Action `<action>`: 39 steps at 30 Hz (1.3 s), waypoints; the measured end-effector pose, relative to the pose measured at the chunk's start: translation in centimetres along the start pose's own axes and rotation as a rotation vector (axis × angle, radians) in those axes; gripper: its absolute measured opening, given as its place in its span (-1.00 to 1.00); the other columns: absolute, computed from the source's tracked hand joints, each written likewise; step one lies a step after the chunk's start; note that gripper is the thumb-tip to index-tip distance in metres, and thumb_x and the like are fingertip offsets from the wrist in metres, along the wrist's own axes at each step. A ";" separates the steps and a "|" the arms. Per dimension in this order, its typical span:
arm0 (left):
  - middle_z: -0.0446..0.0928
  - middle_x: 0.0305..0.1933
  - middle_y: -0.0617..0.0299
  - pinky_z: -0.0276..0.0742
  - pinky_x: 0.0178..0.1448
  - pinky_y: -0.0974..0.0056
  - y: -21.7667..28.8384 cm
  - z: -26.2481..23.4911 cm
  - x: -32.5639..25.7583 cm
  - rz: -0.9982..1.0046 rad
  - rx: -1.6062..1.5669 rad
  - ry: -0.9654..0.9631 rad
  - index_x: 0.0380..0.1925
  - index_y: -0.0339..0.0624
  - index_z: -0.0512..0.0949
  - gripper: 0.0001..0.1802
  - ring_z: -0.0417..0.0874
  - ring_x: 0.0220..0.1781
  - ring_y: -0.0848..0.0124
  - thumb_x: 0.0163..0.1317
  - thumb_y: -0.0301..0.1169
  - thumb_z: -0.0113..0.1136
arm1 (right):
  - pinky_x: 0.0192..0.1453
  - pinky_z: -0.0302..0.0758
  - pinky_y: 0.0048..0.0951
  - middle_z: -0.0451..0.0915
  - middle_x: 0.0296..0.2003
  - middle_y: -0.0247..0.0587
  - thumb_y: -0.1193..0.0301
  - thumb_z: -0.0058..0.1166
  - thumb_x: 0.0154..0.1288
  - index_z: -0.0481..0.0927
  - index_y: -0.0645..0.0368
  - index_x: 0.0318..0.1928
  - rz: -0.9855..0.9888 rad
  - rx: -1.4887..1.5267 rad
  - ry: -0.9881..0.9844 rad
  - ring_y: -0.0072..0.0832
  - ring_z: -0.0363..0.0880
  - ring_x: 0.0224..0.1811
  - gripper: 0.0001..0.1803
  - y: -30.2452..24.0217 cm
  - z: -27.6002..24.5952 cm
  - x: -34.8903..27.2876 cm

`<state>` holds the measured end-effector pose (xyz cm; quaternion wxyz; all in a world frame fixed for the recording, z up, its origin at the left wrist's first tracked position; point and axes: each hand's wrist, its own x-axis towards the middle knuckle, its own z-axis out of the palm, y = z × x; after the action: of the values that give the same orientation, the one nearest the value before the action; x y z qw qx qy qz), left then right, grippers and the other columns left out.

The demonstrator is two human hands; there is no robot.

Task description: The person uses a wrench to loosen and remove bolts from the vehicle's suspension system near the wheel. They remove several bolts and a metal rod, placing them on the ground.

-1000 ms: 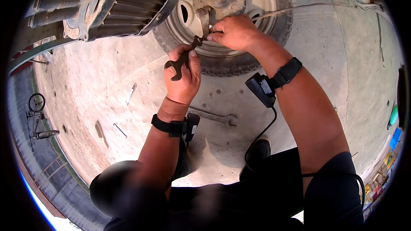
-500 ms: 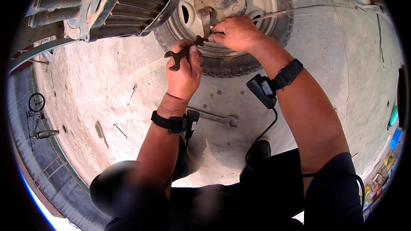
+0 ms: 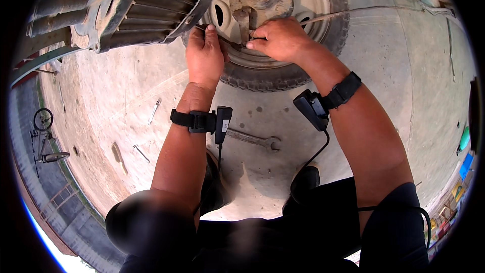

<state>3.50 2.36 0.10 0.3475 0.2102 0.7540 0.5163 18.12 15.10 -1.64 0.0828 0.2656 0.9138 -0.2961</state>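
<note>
Near me, a large wrench (image 3: 252, 138) lies on the concrete floor (image 3: 369, 91), and a smaller wrench (image 3: 154, 111) lies farther left. Beyond them my left hand (image 3: 206, 59) is closed around a dark wrench (image 3: 232, 45), largely hidden, before the wheel (image 3: 265, 82). My right hand (image 3: 281, 38) is just to its right, thumb and fingertips close together; whether they grip anything, I cannot tell. Far left is a black finned housing (image 3: 154, 16).

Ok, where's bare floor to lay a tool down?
Bare concrete lies right of the right forearm, and between the small silver wrench and left hand. A spotted patch separates big wrench from tyre. Crowded: the wheel rim, around left hand, right hand and ribbed housing.
</note>
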 end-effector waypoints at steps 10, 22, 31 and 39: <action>0.37 -0.62 0.30 0.13 -0.58 0.33 0.6 -1.0 6.4 -0.479 -0.002 -0.302 -0.44 -0.15 0.46 -0.77 0.29 -0.67 0.47 0.40 -0.32 0.09 | 0.13 0.50 -0.20 0.73 -0.12 -0.21 -0.09 0.08 0.33 0.74 0.04 0.00 -0.035 0.030 0.055 -0.21 0.67 -0.02 -0.48 0.2 0.1 0.1; 0.48 -0.54 0.27 0.37 -0.45 0.41 -0.1 -1.7 -1.9 0.165 0.199 -0.064 -0.18 -0.28 0.42 -0.80 0.46 -0.56 0.55 0.53 -0.34 -0.03 | 0.17 0.48 -0.18 0.73 -0.12 -0.20 -0.09 0.06 0.35 0.73 0.03 0.01 -0.020 0.045 0.048 -0.18 0.66 -0.01 -0.48 0.3 0.2 -0.1; 0.57 -0.44 0.18 0.53 -0.33 0.32 -3.8 -1.2 -6.2 0.572 0.367 0.028 -0.06 -0.28 0.39 -0.85 0.61 -0.48 0.39 0.48 -0.45 0.06 | 0.18 0.46 -0.13 0.73 -0.12 -0.20 -0.11 0.05 0.35 0.73 0.00 0.02 0.039 -0.011 -0.055 -0.15 0.65 0.01 -0.48 -0.5 -0.4 0.2; 0.58 -0.39 0.21 0.55 -0.30 0.34 -4.1 -0.8 -6.5 0.668 0.509 0.018 -0.04 -0.28 0.40 -0.85 0.61 -0.44 0.46 0.48 -0.48 0.05 | 0.17 0.46 -0.14 0.72 -0.14 -0.22 -0.11 0.04 0.37 0.73 0.00 0.00 0.016 -0.009 -0.012 -0.16 0.65 0.01 -0.49 0.0 -0.1 0.2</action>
<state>7.41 -4.12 -1.54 0.0913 0.5178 0.7508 0.3999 17.94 15.20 -1.65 0.0917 0.2708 0.9125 -0.2926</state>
